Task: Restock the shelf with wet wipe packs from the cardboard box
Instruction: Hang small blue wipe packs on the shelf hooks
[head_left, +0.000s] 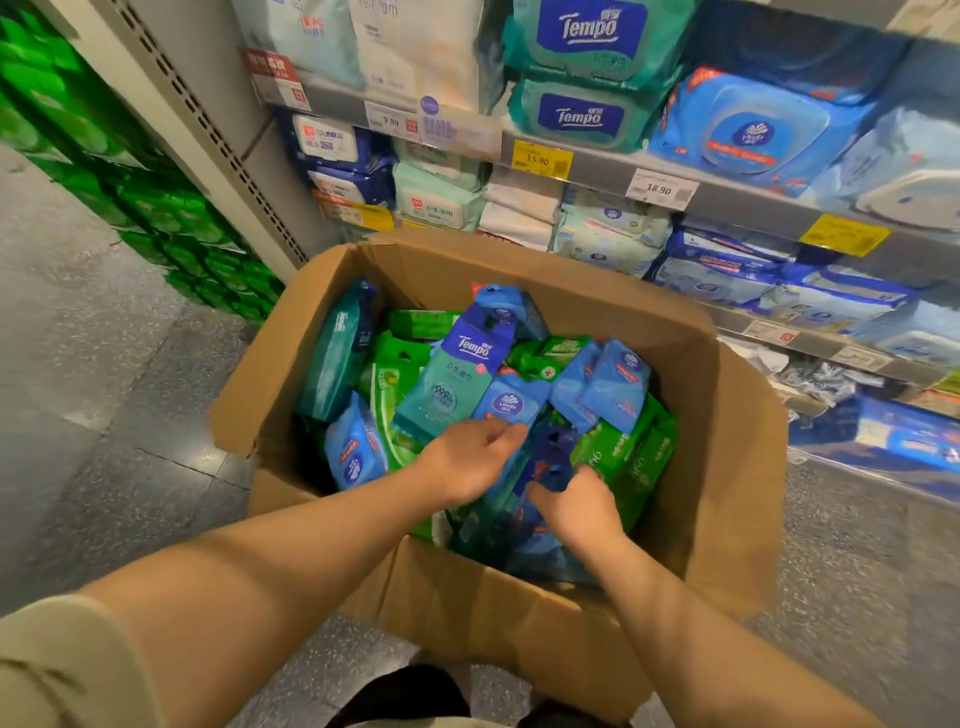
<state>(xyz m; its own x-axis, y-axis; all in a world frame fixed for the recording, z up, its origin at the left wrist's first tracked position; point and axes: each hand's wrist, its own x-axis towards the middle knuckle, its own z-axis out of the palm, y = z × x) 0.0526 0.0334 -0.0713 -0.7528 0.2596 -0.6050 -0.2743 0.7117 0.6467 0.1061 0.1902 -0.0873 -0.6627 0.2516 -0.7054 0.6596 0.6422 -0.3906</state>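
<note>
An open cardboard box (727, 467) stands on the floor below me, full of several wet wipe packs in blue, teal and green. A teal Tempo pack (457, 379) lies on top near the middle. Both my hands are down inside the box. My left hand (467, 460) has its fingers curled on the lower edge of a blue Vinda pack (511, 402). My right hand (576, 506) pinches the dark blue top of another pack (553, 452) lying between the hands. The shelf (613, 174) behind the box holds rows of larger wipe packs.
Price tags run along the shelf edges (540, 160). A stack of green packs (171, 218) fills the unit at the left, past a grey upright post (208, 135). Grey speckled floor (104, 389) surrounds the box. Lower shelf rows (831, 353) extend to the right.
</note>
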